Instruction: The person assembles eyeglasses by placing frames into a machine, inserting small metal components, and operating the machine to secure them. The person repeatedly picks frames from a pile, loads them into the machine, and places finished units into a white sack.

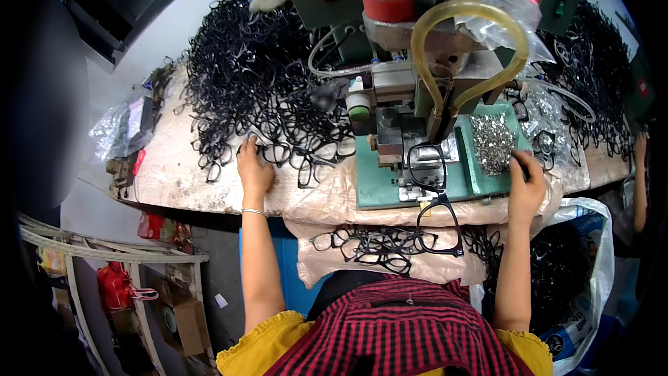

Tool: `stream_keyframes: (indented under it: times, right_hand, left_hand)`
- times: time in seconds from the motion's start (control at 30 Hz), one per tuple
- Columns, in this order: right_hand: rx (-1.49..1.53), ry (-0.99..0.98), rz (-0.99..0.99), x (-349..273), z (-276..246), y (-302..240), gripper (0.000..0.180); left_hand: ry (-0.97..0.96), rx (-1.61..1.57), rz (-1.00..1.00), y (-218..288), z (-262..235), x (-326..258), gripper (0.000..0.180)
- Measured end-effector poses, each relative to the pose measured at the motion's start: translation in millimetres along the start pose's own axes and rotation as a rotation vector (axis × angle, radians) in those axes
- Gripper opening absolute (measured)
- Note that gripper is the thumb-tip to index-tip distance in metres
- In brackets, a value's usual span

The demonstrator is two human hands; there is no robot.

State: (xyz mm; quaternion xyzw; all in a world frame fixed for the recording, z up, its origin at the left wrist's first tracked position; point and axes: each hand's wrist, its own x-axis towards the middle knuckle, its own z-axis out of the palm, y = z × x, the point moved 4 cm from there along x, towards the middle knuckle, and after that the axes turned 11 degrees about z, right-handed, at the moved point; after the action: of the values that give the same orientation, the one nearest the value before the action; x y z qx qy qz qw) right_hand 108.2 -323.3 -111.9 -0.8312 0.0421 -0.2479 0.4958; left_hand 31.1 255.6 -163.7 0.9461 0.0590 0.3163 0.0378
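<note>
My left hand rests at the near edge of a heap of black eyeglass frames. Its thumb stands apart from its fingers, and the fingertips touch or nearly touch one black frame. At the right rim of a green tray of small shiny metal parts, my right hand has its fingers curled together; what they hold, if anything, is hidden. Between my hands, another eyeglass frame hangs at the front of the bench machine, its upper lens under the machine's head.
Several frames lie on brown paper over my lap. A white sack of black frames stands at the right, near another person's arm. A yellowish hose loops before the machine. Shelving stands lower left.
</note>
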Motion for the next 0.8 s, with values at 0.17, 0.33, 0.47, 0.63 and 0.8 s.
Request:
stream_keyframes:
  times: [0.17, 0.33, 0.47, 0.63, 0.8]
  right_hand:
    - [0.063, -0.004, 0.17, -22.5, -34.7, 10.7, 0.013]
    - [0.246, -0.327, -0.034, -14.1, 15.5, -94.3, 0.017]
    - [0.528, -0.337, 0.082, -4.0, 70.3, -110.9, 0.031]
    - [0.705, -0.348, 0.204, -11.8, 73.2, -115.6, 0.044]
    - [0.798, -0.471, 0.258, -14.4, 73.0, -138.3, 0.051]
  left_hand:
    - [-0.22, 0.0, 0.055, 21.8, -15.7, 5.6, 0.043]
    - [-0.363, -0.055, 0.084, 16.5, -30.1, 3.8, 0.038]
    - [-0.272, -0.258, -0.11, -7.2, -28.6, -7.2, 0.045]
    - [-0.194, -0.007, -0.05, -8.4, -15.4, 6.2, 0.044]
    - [-0.234, 0.428, 0.324, -11.3, -9.1, 51.7, 0.024]
